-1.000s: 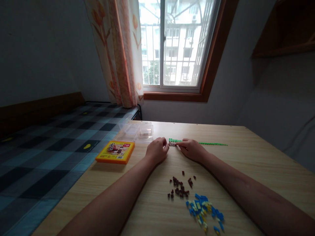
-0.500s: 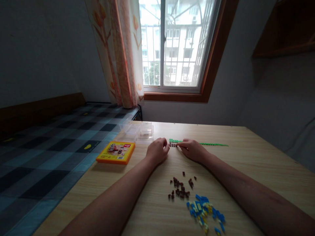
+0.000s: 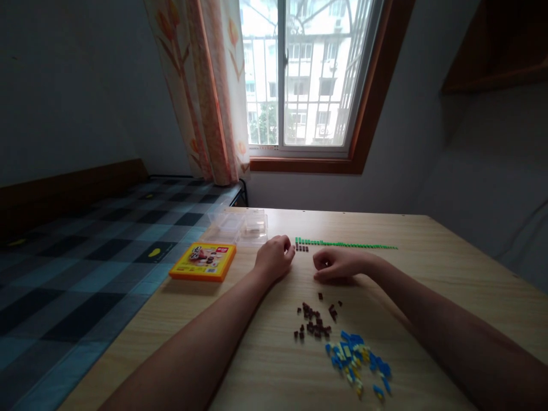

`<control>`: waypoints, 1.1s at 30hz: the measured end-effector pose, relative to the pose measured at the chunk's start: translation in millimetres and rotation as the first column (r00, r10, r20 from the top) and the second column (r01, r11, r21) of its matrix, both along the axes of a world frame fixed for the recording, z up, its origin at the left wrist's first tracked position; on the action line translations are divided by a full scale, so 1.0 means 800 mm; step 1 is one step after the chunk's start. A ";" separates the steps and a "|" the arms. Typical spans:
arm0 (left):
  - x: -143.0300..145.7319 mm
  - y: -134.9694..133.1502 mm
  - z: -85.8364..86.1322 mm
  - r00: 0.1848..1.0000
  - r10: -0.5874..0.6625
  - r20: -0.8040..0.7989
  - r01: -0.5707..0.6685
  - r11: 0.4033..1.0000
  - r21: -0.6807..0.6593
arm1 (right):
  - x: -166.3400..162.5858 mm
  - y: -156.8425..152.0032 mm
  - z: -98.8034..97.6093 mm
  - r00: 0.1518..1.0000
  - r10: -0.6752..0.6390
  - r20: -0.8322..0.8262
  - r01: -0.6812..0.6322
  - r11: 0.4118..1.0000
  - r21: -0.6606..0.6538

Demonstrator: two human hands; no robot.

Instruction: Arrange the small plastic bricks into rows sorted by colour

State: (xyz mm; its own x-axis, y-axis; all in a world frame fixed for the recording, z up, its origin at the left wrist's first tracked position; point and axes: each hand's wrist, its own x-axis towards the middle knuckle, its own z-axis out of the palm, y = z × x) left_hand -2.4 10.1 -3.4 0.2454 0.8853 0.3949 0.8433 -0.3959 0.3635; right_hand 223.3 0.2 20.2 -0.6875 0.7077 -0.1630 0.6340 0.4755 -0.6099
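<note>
A long row of small green bricks (image 3: pixel 346 245) lies across the far part of the wooden table (image 3: pixel 449 274). A short row of brown bricks (image 3: pixel 302 248) sits just below its left end. My left hand (image 3: pixel 274 257) rests curled on the table right beside those brown bricks. My right hand (image 3: pixel 336 264) hovers a little nearer to me, fingers loosely curled, and nothing shows in it. A loose heap of brown bricks (image 3: pixel 314 322) lies in front of me, with a heap of blue and yellow bricks (image 3: pixel 357 362) beside it.
A yellow-orange box (image 3: pixel 202 261) lies at the table's left edge, with clear plastic trays (image 3: pixel 240 224) behind it. A bed with a checked cover (image 3: pixel 85 257) stands to the left. A window (image 3: pixel 303 74) and curtain (image 3: pixel 205 91) are behind the table.
My right hand has drawn back from the row of bricks toward me. The short brown row now shows uncovered. My left hand has stayed in place.
</note>
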 end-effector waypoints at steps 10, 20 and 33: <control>0.001 0.000 0.000 1.000 0.014 -0.009 -0.014 1.000 0.003 | -0.012 -0.013 0.021 0.969 0.038 0.243 -0.029 0.999 -0.037; 0.002 0.000 0.001 1.000 0.008 -0.020 -0.007 1.000 0.013 | -0.030 -0.038 0.045 0.909 0.061 0.413 -0.068 0.998 0.002; 0.004 0.001 0.001 0.999 0.008 -0.039 -0.007 1.000 0.010 | -0.034 -0.050 0.057 0.857 0.126 0.499 -0.090 0.991 -0.097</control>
State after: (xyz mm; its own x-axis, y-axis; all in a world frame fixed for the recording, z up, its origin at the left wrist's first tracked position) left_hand 0.6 10.9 -2.4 0.2541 0.8833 0.3940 0.8597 -0.3929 0.3264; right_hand 196.3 -39.8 65.5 -0.5701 0.6086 -0.5520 0.8102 0.5280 -0.2545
